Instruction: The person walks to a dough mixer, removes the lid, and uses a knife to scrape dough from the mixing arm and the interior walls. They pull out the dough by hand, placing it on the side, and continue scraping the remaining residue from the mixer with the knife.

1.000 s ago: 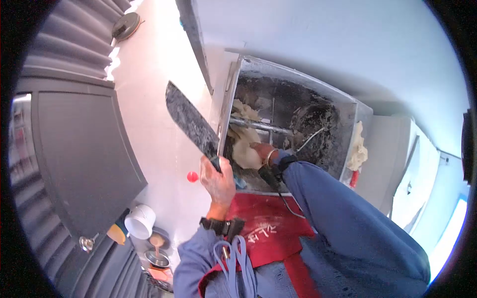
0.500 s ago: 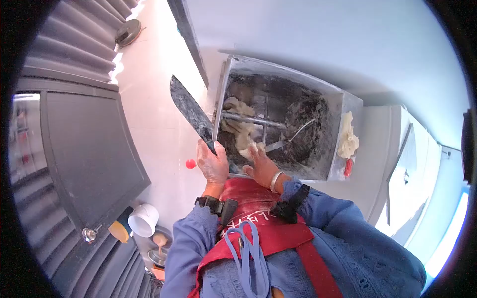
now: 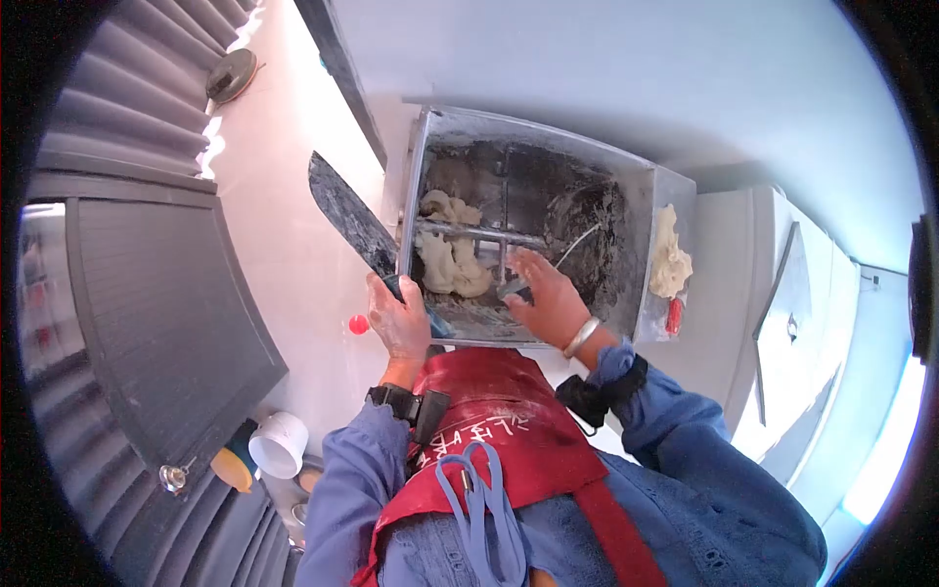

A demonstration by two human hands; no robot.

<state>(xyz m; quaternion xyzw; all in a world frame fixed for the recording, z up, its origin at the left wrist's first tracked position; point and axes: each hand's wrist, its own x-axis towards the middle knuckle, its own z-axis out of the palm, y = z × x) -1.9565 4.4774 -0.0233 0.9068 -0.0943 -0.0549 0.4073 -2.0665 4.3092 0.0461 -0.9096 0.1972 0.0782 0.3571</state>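
Observation:
My left hand is closed around a big knife at the mixer's left front corner. Its wide, dark, flour-smeared blade points up and left, outside the box. My right hand is over the open metal mixer box, with thumb and fingers apart and nothing plainly held. Left of it, pale sticky dough lies in lumps around the mixer's crossed metal bars. A thin pale strip of metal rises beyond my right fingers; its lower end is partly hidden by the hand.
More dough sits on the mixer's right end, above a red object. A small red knob is by my left hand. Left are a white bucket, a dark cabinet and a round dark lid.
My right hand has come off the dough and moved right, its fingers opening. The dough stays among the bars. My left hand still grips the knife. The whole view has shifted slightly.

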